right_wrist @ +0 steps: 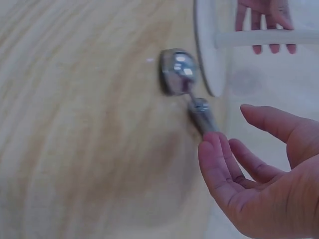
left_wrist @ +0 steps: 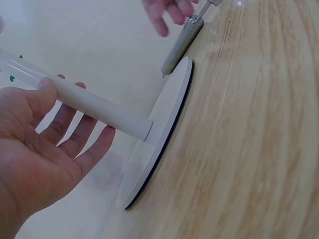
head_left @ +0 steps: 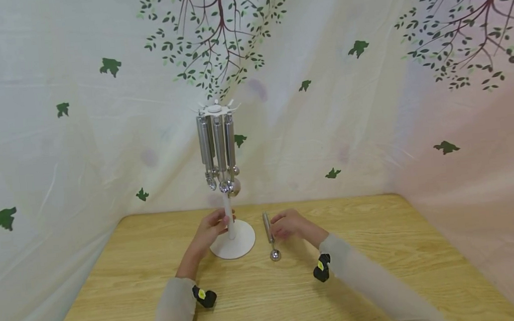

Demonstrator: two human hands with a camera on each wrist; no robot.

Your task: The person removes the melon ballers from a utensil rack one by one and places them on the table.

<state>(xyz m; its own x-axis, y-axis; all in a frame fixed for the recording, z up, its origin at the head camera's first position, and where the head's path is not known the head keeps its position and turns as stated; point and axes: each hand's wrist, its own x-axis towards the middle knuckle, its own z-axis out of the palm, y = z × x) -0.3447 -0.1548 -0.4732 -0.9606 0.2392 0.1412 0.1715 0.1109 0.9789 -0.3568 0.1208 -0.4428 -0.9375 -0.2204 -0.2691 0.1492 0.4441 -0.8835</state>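
Observation:
A white stand (head_left: 241,246) with a round base and upright pole carries several hanging steel utensils (head_left: 219,143) with round heads. My left hand (head_left: 210,229) holds the pole low down, thumb on the near side and fingers behind, as the left wrist view shows (left_wrist: 55,134). To the right of the base, a steel scoop (head_left: 268,227) lies on the table, its domed bowl (right_wrist: 180,72) nearest me, back up. Beside its handle, my right hand (head_left: 289,224) hovers with thumb apart and fingers loosely extended. Whether a fingertip touches the handle, I cannot tell.
The wooden table (head_left: 268,300) ends at a far edge just behind the stand. A pale curtain (head_left: 292,142) printed with leaves and branches hangs behind it and along both sides. Black wrist cameras (head_left: 206,298) sit on both sleeves.

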